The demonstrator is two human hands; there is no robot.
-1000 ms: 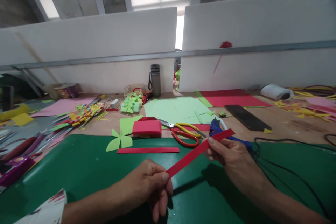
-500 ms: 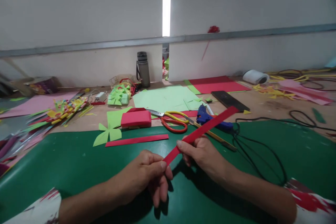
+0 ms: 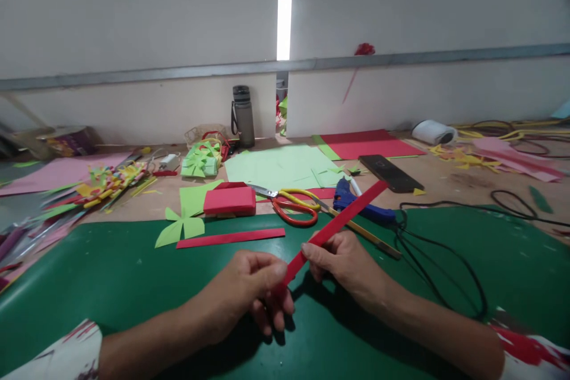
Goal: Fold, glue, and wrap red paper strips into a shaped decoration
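A red paper strip (image 3: 342,217) slants up to the right between my two hands. My left hand (image 3: 258,285) pinches its lower end between thumb and forefinger, the other fingers loosely curled below. Around its middle, my right hand (image 3: 341,258) grips the strip with the thumb on top. A second red paper strip (image 3: 231,238) lies flat on the green mat (image 3: 146,285) beyond my left hand. Scissors (image 3: 294,208) with red and yellow handles lie behind the hands, and a blue glue gun (image 3: 363,205) rests behind the held strip.
A folded red paper piece (image 3: 229,200) and a green paper leaf shape (image 3: 182,228) lie at left. Behind them are pale green sheets (image 3: 280,166), a bottle (image 3: 243,119) and a phone (image 3: 389,172). A black cable (image 3: 463,261) loops across the mat at right.
My left hand has shifted slightly up and right along the strip, its thumb now further over the lower end. The strip's upper tip has moved a little left. My right hand stays nearly in place.
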